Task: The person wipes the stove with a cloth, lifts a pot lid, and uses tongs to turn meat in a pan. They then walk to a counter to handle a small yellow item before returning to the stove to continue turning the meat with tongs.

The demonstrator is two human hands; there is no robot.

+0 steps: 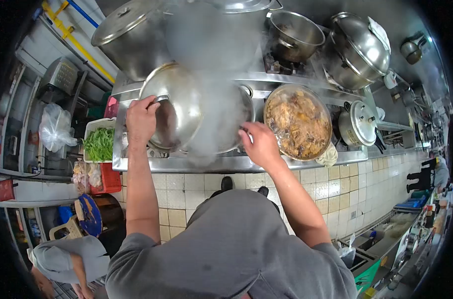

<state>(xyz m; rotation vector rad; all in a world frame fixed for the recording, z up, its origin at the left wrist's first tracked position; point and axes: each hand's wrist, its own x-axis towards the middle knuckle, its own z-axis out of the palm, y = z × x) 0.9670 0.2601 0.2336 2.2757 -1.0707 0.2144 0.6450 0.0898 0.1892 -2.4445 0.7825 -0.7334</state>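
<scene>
My left hand [142, 119] is closed round the handle of a large domed metal lid [186, 94], which is tilted up on the left of the stove. Thick steam rises beside it from a wide metal pan [245, 107] and hides most of the inside. Over the right rim of this pan is my right hand [260, 143], its fingers pinched together around something dark and small that I cannot make out. Just right of that hand sits a wide round pan [298, 122] full of browned meat pieces in sauce.
Big lidded stockpots [129, 37] stand behind. An open pot [296, 37], a domed pot [361, 50] and a pressure cooker [358, 122] are on the right. A basket of leafy greens [99, 142] is at the left. One person [69, 264] is at lower left, another [438, 174] far right.
</scene>
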